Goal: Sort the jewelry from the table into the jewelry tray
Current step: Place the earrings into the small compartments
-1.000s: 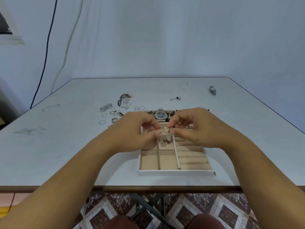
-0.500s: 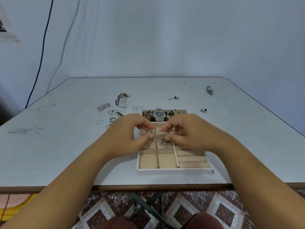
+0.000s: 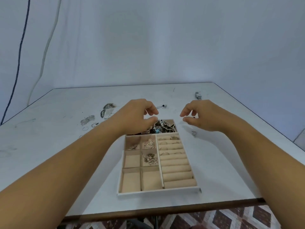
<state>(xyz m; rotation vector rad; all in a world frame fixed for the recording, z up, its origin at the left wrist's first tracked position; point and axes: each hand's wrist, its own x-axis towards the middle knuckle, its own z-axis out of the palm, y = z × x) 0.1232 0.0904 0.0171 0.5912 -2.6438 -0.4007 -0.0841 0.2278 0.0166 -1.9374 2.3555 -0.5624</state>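
Observation:
The beige jewelry tray (image 3: 158, 191) lies on the white table in front of me. Its far compartment holds a tangled pile of jewelry (image 3: 162, 127); small left compartments hold sparkly pieces (image 3: 149, 158), and rings sit in the right-hand roll slots (image 3: 168, 143). My left hand (image 3: 137, 115) hovers over the tray's far left corner, fingers curled and apart, holding nothing. My right hand (image 3: 201, 115) hovers just past the tray's far right corner, also empty with fingers apart. A small ring (image 3: 194, 133) lies on the table below my right hand.
Loose jewelry lies on the table to the left: a leaf-shaped piece (image 3: 87, 120), a feather-like piece (image 3: 107, 108) and thin rings (image 3: 85, 129). A small chain piece (image 3: 162, 106) lies beyond the tray, a metal watch-band piece (image 3: 198, 95) far right. Table front edge (image 3: 165, 211) is near me.
Both hands let go of the sparkly piece into a small tray compartment, then lifted and moved apart towards the tray's far end. The view has tilted down and closer.

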